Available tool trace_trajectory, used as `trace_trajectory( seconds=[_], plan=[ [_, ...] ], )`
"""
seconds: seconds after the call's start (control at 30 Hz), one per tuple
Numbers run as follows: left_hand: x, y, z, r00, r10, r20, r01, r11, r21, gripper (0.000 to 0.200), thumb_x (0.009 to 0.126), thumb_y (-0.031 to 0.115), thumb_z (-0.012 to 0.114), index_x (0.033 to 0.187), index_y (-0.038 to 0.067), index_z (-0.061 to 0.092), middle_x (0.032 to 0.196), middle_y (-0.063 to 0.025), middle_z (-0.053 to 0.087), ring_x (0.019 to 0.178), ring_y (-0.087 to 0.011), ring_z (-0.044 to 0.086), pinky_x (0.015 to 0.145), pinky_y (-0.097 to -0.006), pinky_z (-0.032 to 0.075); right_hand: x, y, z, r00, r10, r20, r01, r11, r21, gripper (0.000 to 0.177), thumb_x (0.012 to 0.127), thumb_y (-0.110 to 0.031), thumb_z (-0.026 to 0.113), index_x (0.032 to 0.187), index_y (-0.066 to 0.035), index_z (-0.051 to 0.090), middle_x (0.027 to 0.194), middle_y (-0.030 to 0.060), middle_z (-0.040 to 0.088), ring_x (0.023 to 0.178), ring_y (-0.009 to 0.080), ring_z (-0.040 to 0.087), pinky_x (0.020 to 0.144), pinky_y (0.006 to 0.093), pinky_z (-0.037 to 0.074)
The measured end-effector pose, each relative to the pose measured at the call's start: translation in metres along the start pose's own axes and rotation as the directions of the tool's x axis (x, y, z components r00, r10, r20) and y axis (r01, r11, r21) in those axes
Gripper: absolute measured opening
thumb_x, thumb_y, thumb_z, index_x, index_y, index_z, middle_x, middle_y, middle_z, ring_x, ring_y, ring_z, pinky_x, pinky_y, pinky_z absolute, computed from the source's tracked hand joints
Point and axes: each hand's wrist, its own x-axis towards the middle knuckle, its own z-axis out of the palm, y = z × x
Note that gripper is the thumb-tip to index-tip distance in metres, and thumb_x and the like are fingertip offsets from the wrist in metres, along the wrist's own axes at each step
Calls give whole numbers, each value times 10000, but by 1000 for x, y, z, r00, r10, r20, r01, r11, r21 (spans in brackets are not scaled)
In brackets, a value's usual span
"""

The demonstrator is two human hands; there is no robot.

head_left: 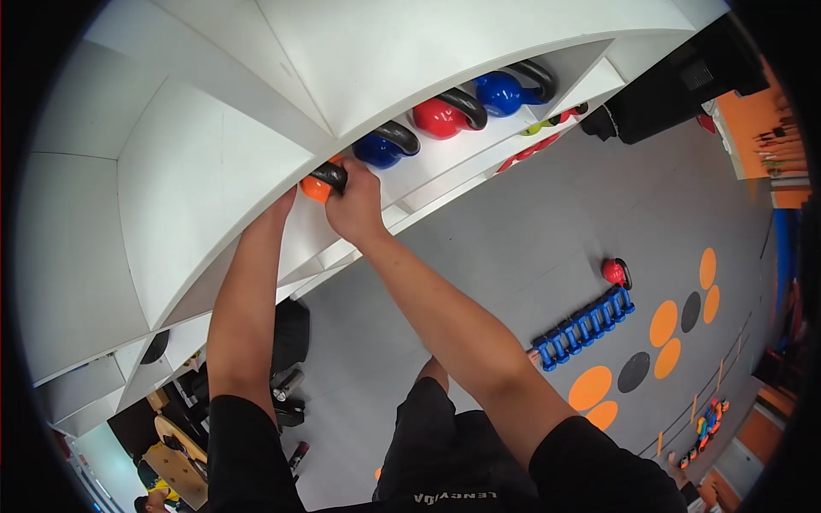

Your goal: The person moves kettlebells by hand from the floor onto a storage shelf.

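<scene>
Right hand (355, 203) clamped round black handle of orange kettlebell (315, 189), upper centre, on white shelf (197, 171). Left hand (280, 208) just beside it, fingers hidden, maybe touching, can't tell grip.

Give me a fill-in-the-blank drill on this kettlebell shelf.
1. The right hand grips the black handle of a kettlebell whose body is ____.
2. Its nearest neighbour on the white shelf is coloured ____.
3. On the floor, the red kettlebell sits beside one end of a row of blue ____.
Missing words: orange; blue; dumbbells.
</scene>
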Motion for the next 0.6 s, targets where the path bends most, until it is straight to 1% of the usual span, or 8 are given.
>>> trace_trajectory(
  seconds=[0.03,0.13,0.23,0.3,0.43,0.5,0.57,0.6],
  plan=[
    [1,4,0,1000,-17,13,17,1000,-19,264,980,231,553,1199,83,551,1172,-73,589,1062,-214,598,933,-344,532,1,3,4,1000,3,2,-3,1000,9,307,698,110,534,983,37,623,921,253,647,885,427,628,777,411,499],
    [-2,7,8,984,45,174,-39,999,-38,360,936,222,632,1269,109,554,1236,-42,594,1177,-188,539,1050,-370,428,9,12,12,1000,-11,-3,11,999,36,334,700,116,537,1009,30,630,965,244,653,929,423,628,809,406,501],
    [3,4,-5,969,22,245,-25,1000,10,399,937,226,630,1307,107,541,1266,-38,588,1210,-191,529,1055,-365,423,9,14,13,999,-40,-6,40,999,36,348,710,120,543,1032,22,630,1013,238,652,966,417,628,828,407,503],
    [9,-3,-17,981,-44,191,44,999,7,395,938,219,628,1304,100,543,1260,-39,592,1201,-191,531,1055,-361,419,8,16,8,997,-75,29,75,997,-9,350,721,121,549,1046,18,627,1047,237,648,986,414,626,830,414,506],
    [24,-13,-46,986,-113,119,113,994,11,359,952,190,599,1290,78,550,1238,-58,601,1182,-189,537,1050,-361,412,12,17,-2,991,-59,118,55,998,38,364,731,114,579,1082,21,607,1040,236,638,981,408,628,824,416,517],
    [27,-27,-60,994,-110,28,107,990,90,347,954,149,591,1286,59,547,1229,-72,600,1178,-190,536,1047,-366,411,11,22,-7,992,-32,125,29,999,26,384,740,105,603,1114,20,590,1052,231,628,976,409,629,819,415,525],
    [10,-27,-42,996,-80,-42,87,970,227,354,953,110,587,1296,41,534,1238,-84,589,1180,-195,533,1047,-366,409,7,33,-3,992,-53,116,48,998,47,439,744,80,638,1170,10,555,1121,221,596,1018,402,612,836,401,526],
    [-15,-19,-13,997,-47,-65,65,944,324,367,951,91,588,1308,32,523,1252,-88,577,1184,-198,530,1049,-364,407,5,35,-4,991,-66,113,60,997,57,471,747,68,655,1198,5,538,1156,216,580,1038,398,604,844,394,526]
  ],
)
